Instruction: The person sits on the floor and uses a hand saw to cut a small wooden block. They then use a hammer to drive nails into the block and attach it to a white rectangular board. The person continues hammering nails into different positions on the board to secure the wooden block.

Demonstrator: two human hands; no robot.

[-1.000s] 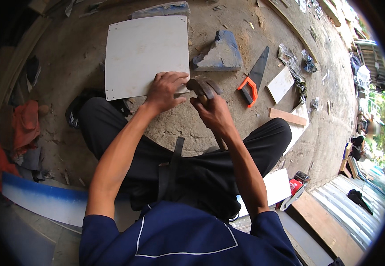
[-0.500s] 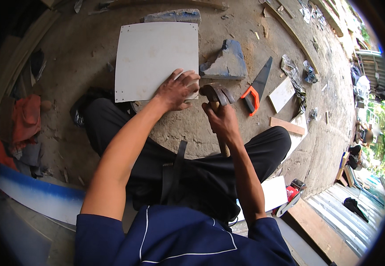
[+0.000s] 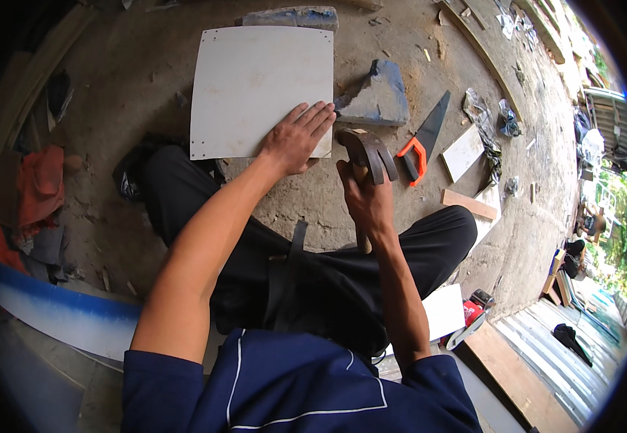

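A square white board (image 3: 255, 86) lies in front of me, with small dark dots at the corners that show. My left hand (image 3: 296, 140) rests flat on its near right corner, fingers stretched out and close together. Just right of that corner, my right hand (image 3: 369, 204) grips a claw hammer (image 3: 359, 146) by its wooden handle, close under the head. The handle's end sticks out below the fist. The head is up beside the board's edge and apart from it. The left palm hides part of the near right corner.
A broken concrete block (image 3: 377, 97) sits right of the board, another block (image 3: 292, 17) behind it. Further right lie a handsaw (image 3: 429, 133) with an orange handle, a small white offcut (image 3: 463, 153) and a wood strip (image 3: 468, 203). Orange cloth (image 3: 39, 184) lies at left.
My left hand has straightened its fingers and lies flatter on the board. The hammer head has tilted slightly in my right hand, which still grips it. The whole view has shifted a little.
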